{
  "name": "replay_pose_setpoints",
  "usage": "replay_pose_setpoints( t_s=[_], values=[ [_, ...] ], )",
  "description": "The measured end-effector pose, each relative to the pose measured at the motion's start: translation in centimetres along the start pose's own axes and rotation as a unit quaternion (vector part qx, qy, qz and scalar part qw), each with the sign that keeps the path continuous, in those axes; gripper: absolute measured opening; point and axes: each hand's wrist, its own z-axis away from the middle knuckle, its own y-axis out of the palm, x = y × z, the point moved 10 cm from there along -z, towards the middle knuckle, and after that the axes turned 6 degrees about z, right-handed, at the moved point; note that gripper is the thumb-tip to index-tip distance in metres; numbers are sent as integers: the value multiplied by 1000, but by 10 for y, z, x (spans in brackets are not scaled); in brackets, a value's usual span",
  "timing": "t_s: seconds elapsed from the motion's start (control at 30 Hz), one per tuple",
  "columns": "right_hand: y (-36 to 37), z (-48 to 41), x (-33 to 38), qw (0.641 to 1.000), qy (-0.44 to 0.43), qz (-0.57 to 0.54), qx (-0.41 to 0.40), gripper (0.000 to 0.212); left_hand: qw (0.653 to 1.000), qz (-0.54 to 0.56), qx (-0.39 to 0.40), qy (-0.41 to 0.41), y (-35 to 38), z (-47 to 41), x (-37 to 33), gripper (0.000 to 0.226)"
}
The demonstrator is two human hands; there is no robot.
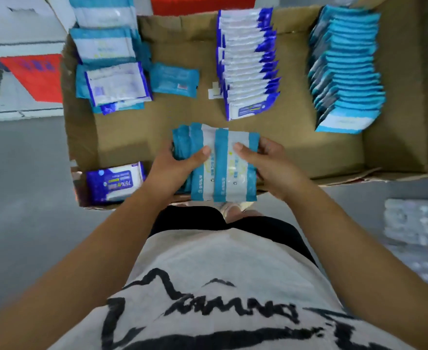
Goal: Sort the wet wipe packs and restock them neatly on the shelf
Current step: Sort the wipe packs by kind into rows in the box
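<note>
head view, from the left: a mixed pile of packs [112,79] lies in the left part of the cardboard box [233,117], and one dark blue pack [114,181] in its near corner. left hand [172,168] and right hand [271,162] both grip a fanned bundle of teal wet wipe packs [220,165] over the near edge, thumbs on top. further right stand a dark blue row [248,64] and a light blue row [347,72]. if the squeeze loosens, the fanned packs may slide apart and fall.

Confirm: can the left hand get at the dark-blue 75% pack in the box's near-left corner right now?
Likely not yet. The dark-blue pack lies uncovered beside the left hand, path free, but that hand grips the teal pack bundle with the right hand and would need to let go.
</note>
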Motion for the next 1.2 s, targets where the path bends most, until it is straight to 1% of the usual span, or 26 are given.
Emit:
replay_pose_setpoints(
  t_s=[0.07,0.1,0.17,0.2,0.27,0.3,0.37,0.4,0.47,0.53,0.57,0.63,0.7,0.73,0.77,0.8,0.83,0.87,0.9,0.97,1.03,1.07,1.1,1.17,1.2],
  values=[
    [-30,2,-14,996,1,-47,-71,38,999,1,32,1,46,2,10,47],
    [-42,4,-21,993,7,-72,-90,35,999,1,42,-1,66,4,15,47],
    [-63,8,-32,990,16,-86,-107,29,999,-4,48,-6,98,3,26,55],
    [-75,9,-35,991,14,-79,-110,32,999,-8,50,-10,113,3,31,60],
    [-97,12,-39,992,15,-67,-105,50,997,-24,72,-24,145,2,38,71],
    [-107,14,-41,993,17,-61,-101,55,995,-33,86,-35,161,3,40,73],
    [-129,18,-44,993,21,-64,-98,53,991,-47,117,-49,192,0,44,68],
    [-140,20,-48,992,26,-85,-95,50,988,-58,133,-51,206,-2,45,64],
    [-160,23,-57,981,42,-175,-71,51,983,-90,152,-53,230,-7,45,58],
    [-182,27,-65,967,54,-241,-57,62,973,-139,178,-54,254,-12,46,55],
    [-192,30,-67,964,61,-252,-55,67,965,-168,195,-54,267,-12,46,55],
    [-214,36,-66,963,62,-252,-68,68,951,-210,222,-54,294,-14,50,57],
    [-238,44,-63,963,56,-243,-103,57,940,-250,231,-32,317,-21,49,58],
    [-252,49,-59,969,46,-205,-132,49,934,-270,233,-17,328,-26,47,60],
    [-267,56,-53,975,30,-135,-175,43,927,-291,235,3,340,-31,43,64],
    [-284,66,-48,970,11,-54,-238,36,917,-319,236,31,353,-35,37,67],
    [-301,79,-43,948,-15,15,-316,27,903,-356,231,63,366,-39,28,68],
    [-313,93,-40,922,-45,40,-383,16,886,-396,220,94,379,-42,19,68],
    [-321,107,-39,896,-77,38,-435,9,868,-433,212,119,391,-46,12,68],
    [-336,131,-43,845,-114,35,-521,17,829,-491,220,153,415,-54,5,68],
    [-353,142,-54,809,-101,41,-578,31,782,-548,229,188,437,-62,4,73],
    [-361,142,-58,802,-83,45,-589,40,751,-584,227,207,446,-66,6,75],
    [-369,138,-62,806,-65,48,-587,49,714,-625,220,226,455,-69,9,77],
    [-379,121,-64,838,-38,53,-542,55,637,-694,213,261,472,-73,21,78],
    [-380,111,-63,857,-31,55,-512,51,613,-711,210,275,477,-73,25,77]
  ],
)
